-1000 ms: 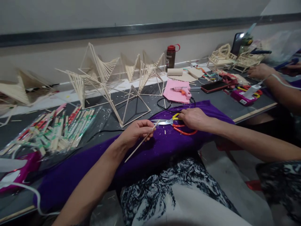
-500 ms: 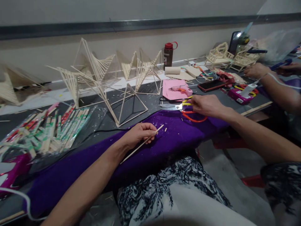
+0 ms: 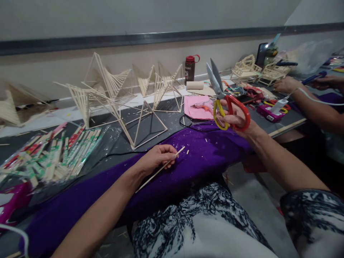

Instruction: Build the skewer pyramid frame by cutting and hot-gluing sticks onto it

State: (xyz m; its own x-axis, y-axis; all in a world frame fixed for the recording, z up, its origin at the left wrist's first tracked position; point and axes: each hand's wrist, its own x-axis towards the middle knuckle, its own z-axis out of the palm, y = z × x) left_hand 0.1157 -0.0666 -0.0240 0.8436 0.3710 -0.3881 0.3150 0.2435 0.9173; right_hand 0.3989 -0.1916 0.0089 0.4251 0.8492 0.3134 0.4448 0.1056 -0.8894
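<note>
Between the thumb and fingers of my left hand point(image 3: 161, 157) is a thin wooden stick point(image 3: 152, 178), slanting over the purple cloth point(image 3: 206, 154). A small cut piece of stick point(image 3: 187, 152) lies on the cloth just past its tip. My right hand point(image 3: 238, 116) holds a pair of scissors point(image 3: 219, 91) raised above the table, blades pointing up and slightly parted. One handle loop is red, the other yellow, and my fingers pass through them. Behind the scissors, a pink glue gun point(image 3: 202, 105) rests on pink sheets point(image 3: 193, 111).
Stick frames point(image 3: 134, 118) stand along the wall, beside a dark bottle point(image 3: 190, 70) with a red lid. Packs of wooden sticks point(image 3: 59, 154) lie at left. At right, another person's hand point(image 3: 286, 85) works near small stick chairs point(image 3: 245, 70) and a purple power strip point(image 3: 268, 113).
My right hand has lifted the scissors off the table and turned their blades from pointing left to pointing up. My left hand keeps the stick in nearly the same place.
</note>
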